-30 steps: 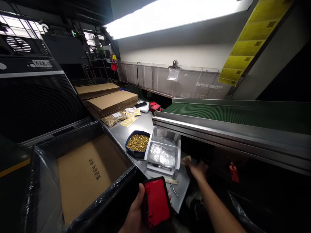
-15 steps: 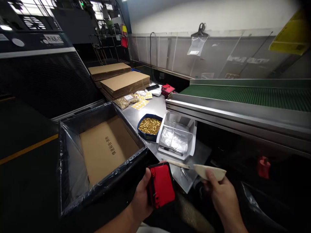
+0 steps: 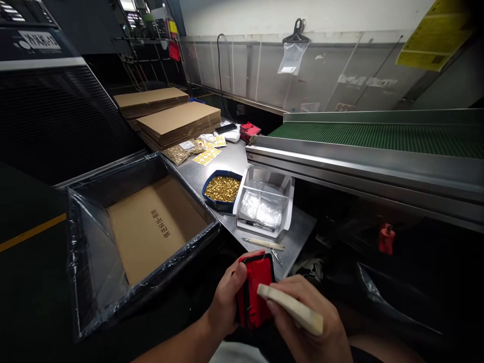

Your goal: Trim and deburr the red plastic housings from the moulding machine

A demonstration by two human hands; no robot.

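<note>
My left hand [image 3: 227, 292] is closed around a red plastic part with a black rim [image 3: 260, 287], holding it tilted up in front of me. My right hand [image 3: 312, 317] grips a cream-coloured, half-moon-shaped piece [image 3: 293, 306]. Its tip is over the red face, but whether it touches cannot be made out. Just beyond the hands, a cream-handled pen-like tool [image 3: 263, 243] and small metal tweezers-like pliers [image 3: 276, 257] lie on the metal table [image 3: 298, 227].
A plastic-lined black crate [image 3: 141, 297] with cardboard inside is at left. Behind the hands stand a white divided bin of clear bags [image 3: 289, 201] and a blue tray of gold pieces [image 3: 212, 204]. Cardboard stacks [image 3: 181, 121] lie farther back. A green conveyor [image 3: 359, 138] runs along the right.
My right hand has brought the cream piece leftward to the red part. My left hand has turned that part more on edge. The view has shifted slightly right and down.
</note>
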